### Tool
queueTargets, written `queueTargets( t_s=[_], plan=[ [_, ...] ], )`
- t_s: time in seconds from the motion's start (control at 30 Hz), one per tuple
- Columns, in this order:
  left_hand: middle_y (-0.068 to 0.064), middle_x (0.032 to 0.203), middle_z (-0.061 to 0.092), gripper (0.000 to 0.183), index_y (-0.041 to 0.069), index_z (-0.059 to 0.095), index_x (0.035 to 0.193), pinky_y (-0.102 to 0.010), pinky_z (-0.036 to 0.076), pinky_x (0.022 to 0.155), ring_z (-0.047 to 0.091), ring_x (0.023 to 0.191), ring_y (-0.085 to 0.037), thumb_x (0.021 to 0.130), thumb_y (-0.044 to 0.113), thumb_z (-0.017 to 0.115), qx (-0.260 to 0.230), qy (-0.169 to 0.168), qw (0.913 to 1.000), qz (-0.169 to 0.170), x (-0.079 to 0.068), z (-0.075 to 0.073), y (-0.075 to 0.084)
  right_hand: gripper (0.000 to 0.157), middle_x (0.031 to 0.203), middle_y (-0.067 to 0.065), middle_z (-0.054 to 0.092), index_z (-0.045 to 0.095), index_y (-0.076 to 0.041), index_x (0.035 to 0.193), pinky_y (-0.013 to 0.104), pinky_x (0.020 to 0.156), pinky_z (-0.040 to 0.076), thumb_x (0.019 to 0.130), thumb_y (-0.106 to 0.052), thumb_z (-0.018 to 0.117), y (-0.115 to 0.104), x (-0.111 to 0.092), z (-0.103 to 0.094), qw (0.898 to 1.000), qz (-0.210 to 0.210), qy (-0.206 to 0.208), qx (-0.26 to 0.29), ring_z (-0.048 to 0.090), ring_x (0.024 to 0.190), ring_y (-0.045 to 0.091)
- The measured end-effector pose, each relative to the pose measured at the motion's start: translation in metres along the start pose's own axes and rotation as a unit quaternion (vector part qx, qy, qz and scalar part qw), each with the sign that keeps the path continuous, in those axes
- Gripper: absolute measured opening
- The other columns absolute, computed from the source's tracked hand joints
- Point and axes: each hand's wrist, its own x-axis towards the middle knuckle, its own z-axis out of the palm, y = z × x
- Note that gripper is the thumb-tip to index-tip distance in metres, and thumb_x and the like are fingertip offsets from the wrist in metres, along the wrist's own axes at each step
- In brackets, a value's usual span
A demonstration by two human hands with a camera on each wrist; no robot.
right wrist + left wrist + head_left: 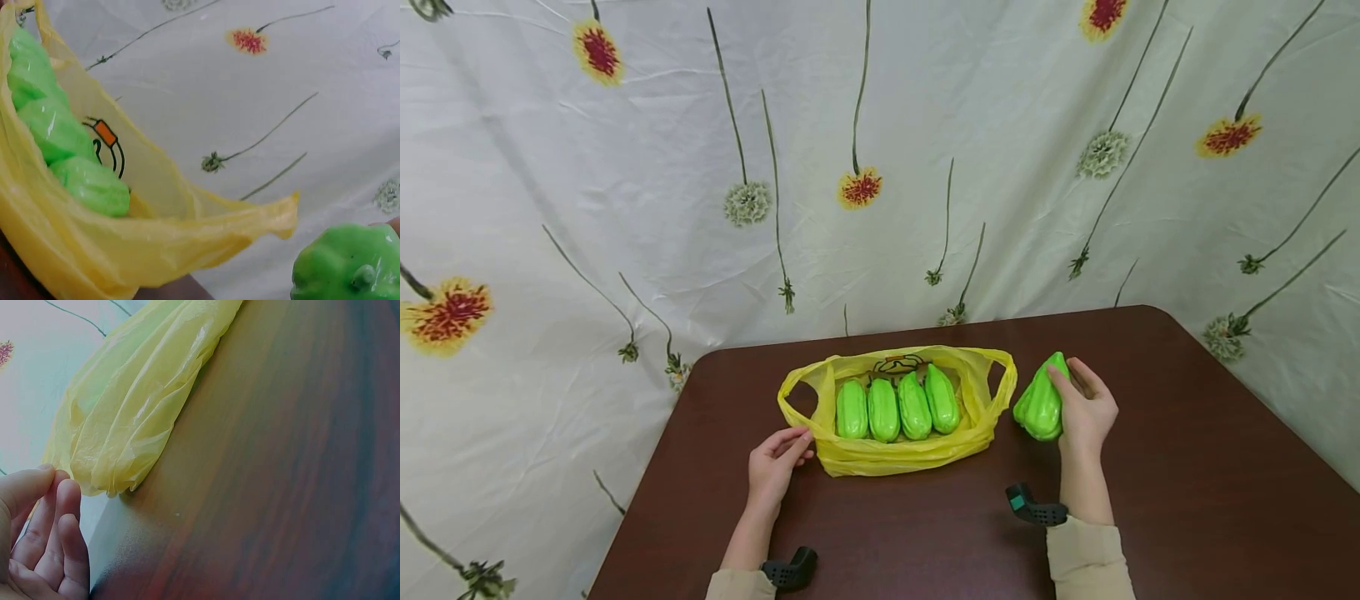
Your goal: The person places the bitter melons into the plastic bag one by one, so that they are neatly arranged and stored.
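A yellow plastic bag [887,458] lies spread on the table with its mouth facing up. Several glossy green ridged vegetables [883,411] sit in it side by side, also seen past the rim in the right wrist view. At the bag's left front corner, my left hand [772,467] pinches the plastic between thumb and forefinger; the other fingers are loosely curled. To the right of the bag, my right hand [1088,417] grips another green ridged vegetable [1042,404], its pointed end up. In the right wrist view this vegetable [345,265] shows a lobed end with a small stub.
The dark brown table [925,533] has rounded far corners. Close behind it hangs a pale cloth [685,150] printed with flowers. The bag's right handle loop [1002,379] stands near the held vegetable. A black camera band [1037,510] is on each wrist.
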Motion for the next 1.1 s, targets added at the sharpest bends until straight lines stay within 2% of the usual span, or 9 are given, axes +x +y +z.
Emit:
queueTargets(
  t_s=[0.23,0.37,0.57,0.83,1.1],
  plan=[
    [0.000,0.085,0.070,0.026,-0.002,0.068,0.104,-0.024,0.053,0.063,0.066,0.066,-0.014,0.084,0.015,0.072,0.000,0.000,1.0000,0.002,0.000,0.000,0.001,0.045,0.112,0.004,0.065,0.065,-0.003,0.116,0.016,0.081,0.047,0.074,-0.009,0.080,-0.015,-0.012,0.011,0.999,-0.014,-0.032,0.041,0.058,0.104,0.015],
    [0.000,0.085,0.070,0.027,-0.002,0.068,0.104,-0.024,0.053,0.063,0.066,0.066,-0.014,0.084,0.015,0.072,0.001,0.002,1.0000,0.002,0.000,0.000,0.002,0.044,0.112,0.005,0.065,0.066,-0.002,0.116,0.018,0.082,0.048,0.074,-0.007,0.080,-0.023,-0.021,0.020,0.996,-0.021,-0.053,0.068,0.059,0.103,0.015],
    [0.001,0.084,0.070,0.027,-0.002,0.068,0.103,-0.024,0.053,0.063,0.065,0.065,-0.013,0.084,0.015,0.072,0.001,0.004,1.0000,0.006,0.000,0.000,0.001,0.043,0.117,0.010,0.063,0.064,0.000,0.118,0.021,0.083,0.049,0.077,-0.005,0.077,-0.030,-0.036,0.039,0.992,-0.026,-0.088,0.082,0.059,0.103,0.016],
    [-0.003,0.085,0.070,0.028,-0.003,0.068,0.103,-0.022,0.052,0.062,0.065,0.064,-0.012,0.084,0.016,0.072,0.002,0.008,0.9999,0.010,-0.001,-0.001,0.000,0.042,0.122,0.014,0.059,0.061,0.000,0.121,0.024,0.085,0.049,0.080,-0.002,0.073,-0.030,-0.055,0.067,0.986,-0.038,-0.141,0.083,0.057,0.108,0.020],
    [0.003,0.083,0.070,0.029,-0.002,0.068,0.105,-0.025,0.053,0.064,0.065,0.066,-0.013,0.084,0.017,0.072,0.000,0.003,1.0000,-0.002,-0.001,0.000,0.001,0.041,0.121,0.011,0.060,0.061,-0.001,0.121,0.023,0.086,0.049,0.081,-0.004,0.072,-0.025,-0.072,0.097,0.980,-0.027,-0.186,0.069,0.055,0.111,0.019]
  ],
)
